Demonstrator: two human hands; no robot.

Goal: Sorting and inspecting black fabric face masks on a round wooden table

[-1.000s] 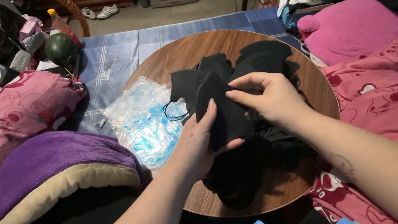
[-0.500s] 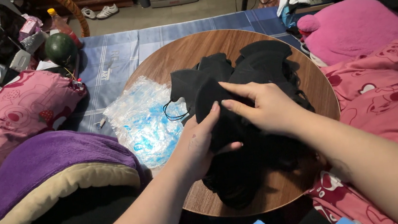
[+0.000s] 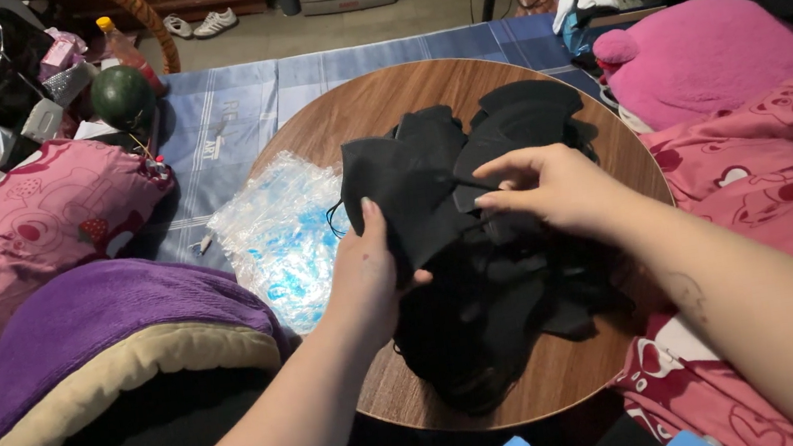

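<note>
Both hands [image 3: 367,267] [image 3: 549,189] grip black face masks [image 3: 413,191] over round table [image 3: 372,105].

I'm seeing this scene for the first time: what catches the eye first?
A heap of black face masks fills the round wooden table in the middle. The left hand and right hand both grip masks on top of it. A clear plastic bag lies left of it, amid pink cushions.

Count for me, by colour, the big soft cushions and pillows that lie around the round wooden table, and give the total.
Pink patterned cushions: 2, one at the left and one at the right.
Plain magenta pillow: 1.
Purple cushion with a cream edge: 1.
Total: 4.
</note>
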